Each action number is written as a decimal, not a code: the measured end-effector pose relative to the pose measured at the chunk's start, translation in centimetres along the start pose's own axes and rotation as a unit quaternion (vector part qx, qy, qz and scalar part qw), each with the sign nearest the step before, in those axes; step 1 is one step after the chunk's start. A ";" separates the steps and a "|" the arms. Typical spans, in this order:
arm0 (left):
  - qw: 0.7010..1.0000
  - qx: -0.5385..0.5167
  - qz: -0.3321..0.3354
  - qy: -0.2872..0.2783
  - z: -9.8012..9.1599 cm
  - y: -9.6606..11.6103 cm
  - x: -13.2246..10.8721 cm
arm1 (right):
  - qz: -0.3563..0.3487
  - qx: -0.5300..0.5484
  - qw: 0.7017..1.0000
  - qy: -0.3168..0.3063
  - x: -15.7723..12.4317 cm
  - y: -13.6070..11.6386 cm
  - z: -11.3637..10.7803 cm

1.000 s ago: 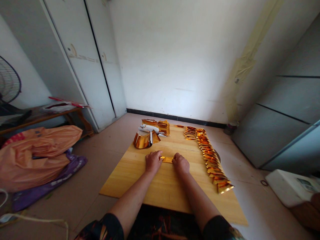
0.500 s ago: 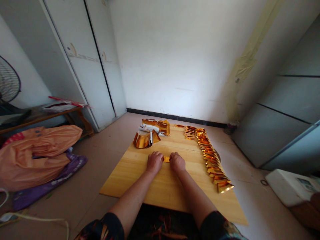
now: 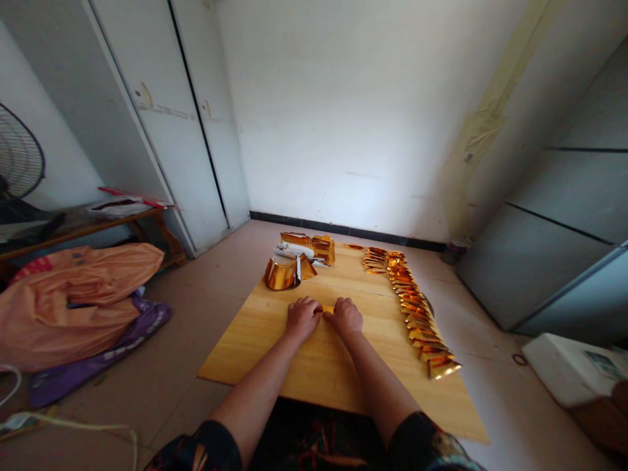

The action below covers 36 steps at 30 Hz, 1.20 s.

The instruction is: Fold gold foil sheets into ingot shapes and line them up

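Both my hands are close together over the middle of a wooden board. My left hand (image 3: pixel 303 316) is closed on the left end of a small piece of gold foil paper (image 3: pixel 328 309). On its right end my right hand (image 3: pixel 347 316) is closed too, with the thumb pointing toward the left hand. Only a thin strip of the foil shows between the fingers; the rest is hidden. Down the right side of the board runs a row of folded gold foil pieces (image 3: pixel 417 311), overlapping one another. Another short stack of folded gold pieces (image 3: pixel 375 260) lies at the far end.
Curled gold foil sheets (image 3: pixel 282 275) and a white packet (image 3: pixel 294 251) lie at the board's (image 3: pixel 245 350) far left. Orange cloth (image 3: pixel 88 281) and a purple bag (image 3: pixel 142 340) are on the floor at left. A white box (image 3: pixel 564 366) stands at right.
The fingers have drawn slightly closer together, and less of the foil shows between them. My right thumb now reaches toward the left hand. The view has shifted a little.
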<state>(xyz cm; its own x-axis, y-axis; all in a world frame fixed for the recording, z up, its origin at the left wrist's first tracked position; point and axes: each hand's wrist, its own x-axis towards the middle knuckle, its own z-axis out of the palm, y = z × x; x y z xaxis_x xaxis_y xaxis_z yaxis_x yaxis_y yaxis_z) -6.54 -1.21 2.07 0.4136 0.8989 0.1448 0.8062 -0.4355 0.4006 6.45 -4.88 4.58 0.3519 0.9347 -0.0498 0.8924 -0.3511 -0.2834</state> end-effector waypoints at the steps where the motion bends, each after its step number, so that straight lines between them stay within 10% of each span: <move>1: 1.000 -0.001 -0.002 -0.001 0.0 0.0 0.0 | 0.003 0.003 1.000 -0.004 0.0 0.1 -0.1; 36: 1.000 0.003 0.016 -0.003 0.5 -0.7 0.0 | -0.028 0.090 0.995 -0.014 1.6 4.9 0.3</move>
<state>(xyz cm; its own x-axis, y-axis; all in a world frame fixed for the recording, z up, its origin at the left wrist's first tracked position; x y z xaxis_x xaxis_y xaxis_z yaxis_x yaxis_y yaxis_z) -6.91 -0.87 1.36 0.4414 0.8844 0.1515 0.7949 -0.4638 0.3911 11.29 -5.10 2.81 0.2933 0.9544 -0.0550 0.8441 -0.2855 -0.4539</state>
